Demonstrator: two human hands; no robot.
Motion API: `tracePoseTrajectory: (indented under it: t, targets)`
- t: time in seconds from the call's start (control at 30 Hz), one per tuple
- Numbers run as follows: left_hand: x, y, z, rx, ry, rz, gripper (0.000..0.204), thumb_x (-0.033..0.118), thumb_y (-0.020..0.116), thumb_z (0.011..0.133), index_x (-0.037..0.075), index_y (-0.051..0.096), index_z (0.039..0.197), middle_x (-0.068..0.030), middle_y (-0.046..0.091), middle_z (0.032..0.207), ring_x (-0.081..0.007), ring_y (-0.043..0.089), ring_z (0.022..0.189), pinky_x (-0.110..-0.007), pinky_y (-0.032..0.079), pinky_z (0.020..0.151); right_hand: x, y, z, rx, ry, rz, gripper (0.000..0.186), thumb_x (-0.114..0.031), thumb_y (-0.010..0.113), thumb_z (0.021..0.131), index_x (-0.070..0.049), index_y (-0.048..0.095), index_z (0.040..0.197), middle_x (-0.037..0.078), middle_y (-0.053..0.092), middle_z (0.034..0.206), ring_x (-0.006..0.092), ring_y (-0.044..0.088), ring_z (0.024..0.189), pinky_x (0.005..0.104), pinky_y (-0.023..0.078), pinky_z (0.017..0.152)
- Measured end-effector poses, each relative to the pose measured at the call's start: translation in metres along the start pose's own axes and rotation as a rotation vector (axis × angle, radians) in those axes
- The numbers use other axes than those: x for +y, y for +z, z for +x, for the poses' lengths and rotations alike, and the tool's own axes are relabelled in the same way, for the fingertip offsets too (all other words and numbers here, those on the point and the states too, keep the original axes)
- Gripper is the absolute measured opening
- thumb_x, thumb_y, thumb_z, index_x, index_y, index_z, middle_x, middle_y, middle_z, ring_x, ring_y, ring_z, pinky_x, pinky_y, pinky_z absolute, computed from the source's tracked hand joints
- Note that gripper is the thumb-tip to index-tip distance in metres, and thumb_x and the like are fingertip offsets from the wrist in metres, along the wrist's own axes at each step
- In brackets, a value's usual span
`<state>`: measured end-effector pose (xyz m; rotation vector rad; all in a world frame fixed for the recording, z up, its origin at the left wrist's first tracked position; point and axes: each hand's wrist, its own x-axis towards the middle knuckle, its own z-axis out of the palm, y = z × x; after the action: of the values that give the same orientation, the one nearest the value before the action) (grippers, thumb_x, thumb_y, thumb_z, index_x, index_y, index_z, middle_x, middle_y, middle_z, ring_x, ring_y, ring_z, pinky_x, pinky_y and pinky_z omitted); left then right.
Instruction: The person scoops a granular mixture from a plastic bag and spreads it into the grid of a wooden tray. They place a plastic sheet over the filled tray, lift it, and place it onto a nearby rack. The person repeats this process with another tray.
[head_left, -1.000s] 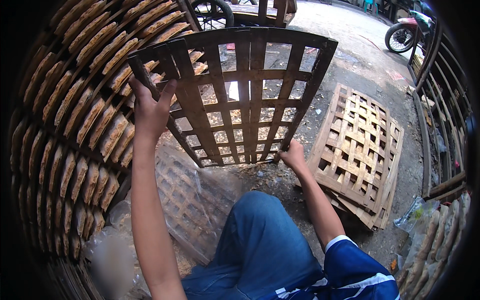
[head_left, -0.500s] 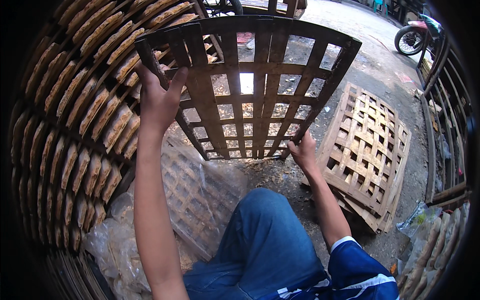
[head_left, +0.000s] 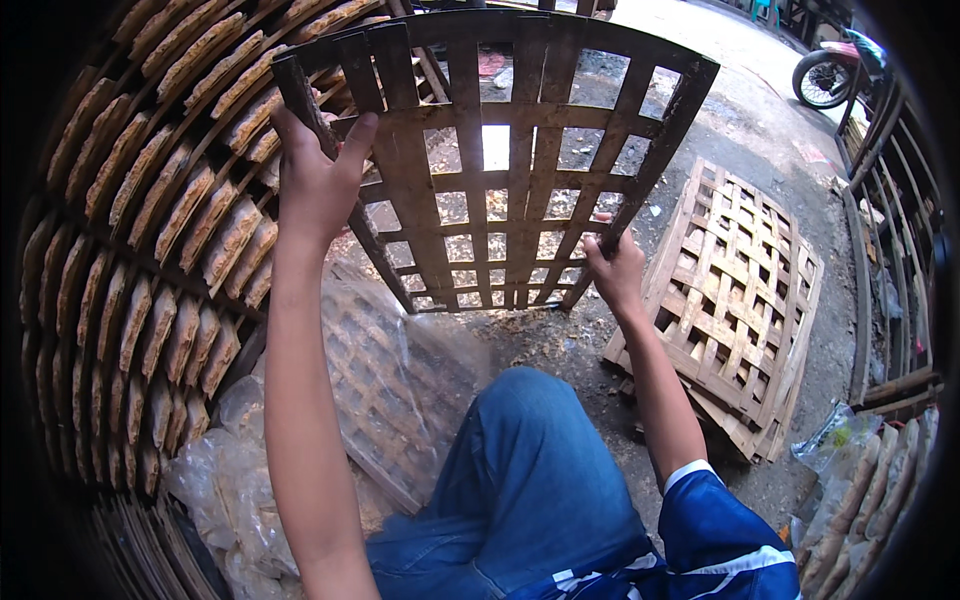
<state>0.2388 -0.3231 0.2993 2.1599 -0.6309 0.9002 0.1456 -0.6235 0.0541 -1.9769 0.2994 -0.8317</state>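
Note:
A dark wooden lattice tray [head_left: 527, 80] stands tilted up in front of me, its slats crossing with square gaps. My left hand [head_left: 318, 180] is closed on its left edge, the thumb lying over the near face. Lower down on the opposite side, my right hand [head_left: 617, 270] grips the right edge, some fingers hidden behind the frame. Beneath the held tray, another lattice tray [head_left: 375, 385] lies on the ground under clear plastic sheeting. Several paler lattice trays are piled in a stack [head_left: 700, 378] to the right of my right forearm.
Rows of rough tan slabs [head_left: 150, 235] lean in slatted racks along the left. Crumpled clear plastic [head_left: 245, 490] lies beside my left forearm. A slatted wooden structure [head_left: 890, 230] lines the right side, with more slabs [head_left: 860, 500] below. A motorbike [head_left: 825, 75] stands far right.
The held tray has risen slightly. My right hand has slid up along its right edge, while my left hand keeps its place on the left edge.

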Motion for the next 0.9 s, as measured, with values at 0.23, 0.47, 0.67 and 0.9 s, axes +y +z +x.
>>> tracePoseTrajectory:
  t: [0.23, 0.47, 0.67, 0.9]
  targets:
    - [0.009, -0.004, -0.008, -0.044, -0.123, -0.038, 0.103, 0.050, 0.073, 0.092, -0.009, 0.017, 0.156, -0.0282, 0.055, 0.137, -0.0333, 0.063, 0.112, -0.039, 0.046, 0.104, 0.017, 0.009, -0.003, -0.068, 0.104, -0.072, 0.033, -0.022, 0.077, 0.087, -0.002, 0.067, 0.111, 0.016, 0.072, 0.092, 0.0289, 0.073, 0.088, 0.0417, 0.055, 0.081]
    - [-0.013, -0.010, -0.011, -0.027, -0.118, 0.008, 0.105, 0.052, 0.070, 0.094, -0.008, 0.012, 0.158, -0.0333, 0.034, 0.158, -0.0410, 0.038, 0.147, -0.039, 0.028, 0.121, 0.048, 0.005, -0.011, -0.444, 0.196, 0.130, 0.042, -0.018, 0.084, 0.078, -0.004, 0.070, 0.115, 0.016, 0.075, 0.105, 0.0276, 0.073, 0.101, 0.0377, 0.056, 0.090]
    - [-0.014, -0.010, -0.012, -0.070, -0.130, -0.100, 0.095, 0.045, 0.070, 0.098, -0.001, 0.015, 0.160, -0.0206, 0.031, 0.157, -0.0280, 0.030, 0.148, -0.038, 0.018, 0.123, 0.055, 0.013, -0.007, -0.449, 0.190, -0.172, 0.024, -0.010, 0.082, 0.076, -0.001, 0.076, 0.097, 0.013, 0.077, 0.091, 0.0200, 0.073, 0.086, 0.0363, 0.057, 0.081]
    - [-0.027, -0.017, -0.017, -0.059, -0.075, -0.170, 0.077, 0.033, 0.069, 0.100, 0.002, 0.024, 0.155, -0.0200, 0.054, 0.139, -0.0298, 0.055, 0.129, -0.040, 0.039, 0.112, 0.002, -0.005, -0.003, -0.290, 0.153, 0.642, 0.035, -0.029, 0.071, 0.098, -0.006, 0.062, 0.123, 0.003, 0.068, 0.106, 0.0140, 0.064, 0.099, 0.0309, 0.049, 0.088]
